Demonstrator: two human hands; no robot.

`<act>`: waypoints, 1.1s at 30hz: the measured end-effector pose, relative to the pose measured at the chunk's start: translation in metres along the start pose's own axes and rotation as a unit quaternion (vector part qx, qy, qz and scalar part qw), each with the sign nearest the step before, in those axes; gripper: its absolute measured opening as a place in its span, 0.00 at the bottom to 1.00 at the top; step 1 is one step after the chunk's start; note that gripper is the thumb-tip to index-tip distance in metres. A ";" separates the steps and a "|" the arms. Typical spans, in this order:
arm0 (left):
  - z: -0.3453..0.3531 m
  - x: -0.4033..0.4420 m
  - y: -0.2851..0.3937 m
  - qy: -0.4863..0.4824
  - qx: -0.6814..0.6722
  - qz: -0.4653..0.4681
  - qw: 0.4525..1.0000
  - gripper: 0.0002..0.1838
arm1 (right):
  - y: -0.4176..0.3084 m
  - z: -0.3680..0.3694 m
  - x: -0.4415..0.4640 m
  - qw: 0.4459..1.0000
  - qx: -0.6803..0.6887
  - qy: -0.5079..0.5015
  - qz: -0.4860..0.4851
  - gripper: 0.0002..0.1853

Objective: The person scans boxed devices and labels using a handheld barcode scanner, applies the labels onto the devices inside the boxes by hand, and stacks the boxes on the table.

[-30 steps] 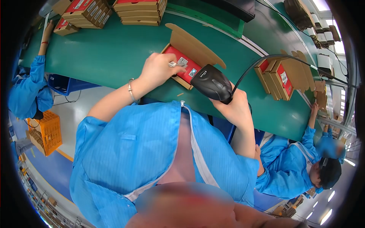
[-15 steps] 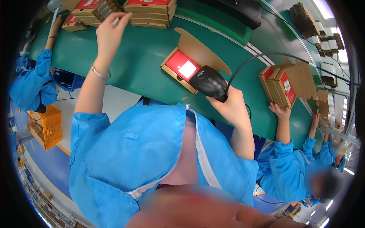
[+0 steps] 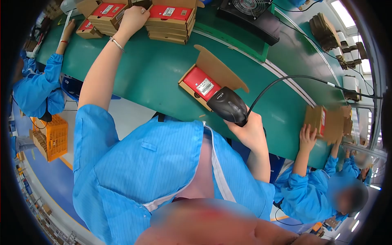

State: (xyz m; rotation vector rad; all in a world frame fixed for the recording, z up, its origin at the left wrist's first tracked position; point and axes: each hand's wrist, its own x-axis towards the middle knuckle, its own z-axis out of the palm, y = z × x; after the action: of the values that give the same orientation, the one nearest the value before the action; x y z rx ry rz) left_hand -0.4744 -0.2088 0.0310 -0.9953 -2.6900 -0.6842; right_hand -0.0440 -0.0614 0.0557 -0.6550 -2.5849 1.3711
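Observation:
My right hand (image 3: 252, 131) is wrapped round a black handheld scanner (image 3: 227, 106). The scanner's head overlaps the lower right end of a red item (image 3: 200, 83) with a white barcode label, lying in an open cardboard box (image 3: 192, 93). The box's lid stands raised on the far side. My left hand (image 3: 136, 18) reaches up to the gap between two stacks, its fingers closed on something small and whitish. Right of that hand rises a stack of boxes with red tops (image 3: 169, 30); another stack (image 3: 107, 16) stands to its left.
A cable (image 3: 294, 76) runs from the scanner to the right. A black device with a fan (image 3: 253, 20) sits at the back of the green table (image 3: 155, 69). At right, a co-worker's hand (image 3: 307, 139) touches boxes (image 3: 316, 122). Another co-worker's arm (image 3: 65, 36) reaches over the far left.
My left hand has moved from the open box up and left, then to the stacks. The scanner stays at the open box. The co-worker's boxes have shifted right.

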 end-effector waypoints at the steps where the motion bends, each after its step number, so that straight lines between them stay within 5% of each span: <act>1: -0.006 -0.004 0.003 0.005 0.000 0.001 1.000 0.15 | -0.001 -0.001 -0.001 1.000 -0.002 0.002 -0.004 0.16; 4: -0.029 -0.026 0.012 0.109 -0.060 0.039 0.991 0.15 | -0.004 -0.005 -0.005 0.998 0.057 0.008 -0.014 0.22; 9: -0.071 -0.093 0.035 -0.027 -0.252 -0.049 0.966 0.15 | -0.022 -0.008 -0.014 0.986 0.151 0.023 -0.063 0.28; 11: -0.072 -0.121 0.043 -0.060 -0.259 -0.046 0.963 0.14 | -0.022 -0.010 -0.018 0.984 0.126 0.016 -0.123 0.29; 22: -0.033 -0.159 0.066 -0.161 -0.320 -0.087 0.930 0.14 | -0.020 -0.012 -0.031 0.987 0.107 0.025 -0.119 0.30; 25: -0.019 -0.161 0.091 -0.154 -0.261 -0.039 0.952 0.13 | -0.012 -0.015 -0.037 0.989 0.100 0.046 -0.096 0.28; 29: 0.031 -0.165 0.115 -0.030 -0.184 0.138 0.973 0.10 | -0.002 -0.009 -0.033 0.977 0.205 0.060 0.006 0.25; 33: 0.035 -0.169 0.127 -0.087 -0.230 0.083 0.966 0.09 | -0.001 -0.015 -0.021 0.996 0.071 0.045 -0.030 0.22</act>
State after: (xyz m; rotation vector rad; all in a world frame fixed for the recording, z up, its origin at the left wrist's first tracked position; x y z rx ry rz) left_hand -0.2644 -0.2030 -0.0108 -1.4274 -2.6005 -1.2761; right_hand -0.0207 -0.0598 0.0670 -0.5984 -2.3924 1.4542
